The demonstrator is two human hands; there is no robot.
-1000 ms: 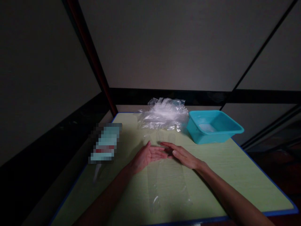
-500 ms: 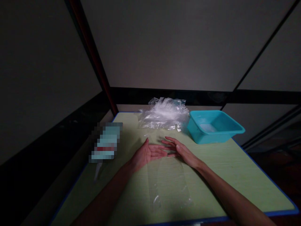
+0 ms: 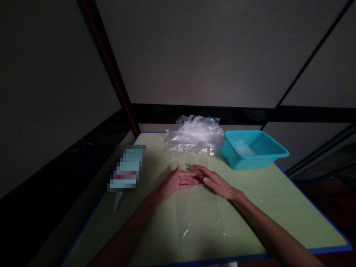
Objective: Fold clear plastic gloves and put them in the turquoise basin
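A clear plastic bag (image 3: 198,211) lies flat on the pale green table (image 3: 278,207), reaching toward its front edge. Over the bag's upper part is my left hand (image 3: 178,182), palm turned up and inward, fingers stretched out to the right. My right hand (image 3: 213,181) comes in from the other side with its fingers extended, their tips overlapping those of my left hand. Nothing is held in either hand. Behind them sits a crumpled heap of clear plastic bags (image 3: 196,133).
At the back right stands a turquoise basin (image 3: 256,163) with something whitish inside. A blurred-out light green item (image 3: 128,167) is at the left edge, a pale strip below it. Wall panels rise behind the table.
My right hand has shifted slightly left and lower, bringing the two hands closer, with more overlap at the fingertips. My left hand has moved slightly right.
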